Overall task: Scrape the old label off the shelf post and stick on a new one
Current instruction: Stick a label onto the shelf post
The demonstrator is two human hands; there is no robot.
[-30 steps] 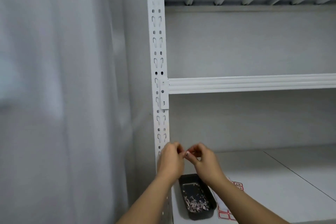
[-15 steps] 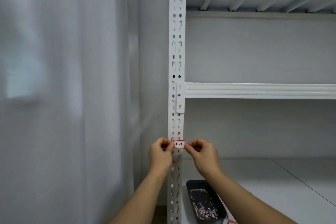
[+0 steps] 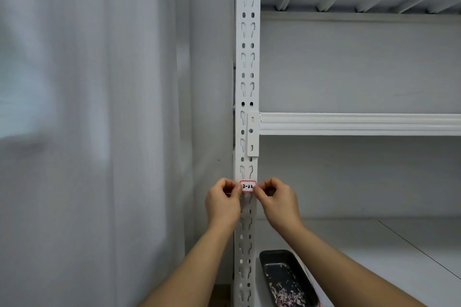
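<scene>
Scrapings are seen in the dark tray [image 3: 287,276] at the lower shelf's [image 3: 374,257] front-left corner, while the red-bordered label [image 3: 248,186] is pinched at its ends by left hand [image 3: 223,203] and right hand [image 3: 279,203] against the slotted shelf post [image 3: 247,70], below the beam bracket [image 3: 253,133].

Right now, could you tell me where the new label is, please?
In the head view, the red-bordered label sits against the white shelf post, below the beam bracket, pinched between the left hand and right hand.
</scene>
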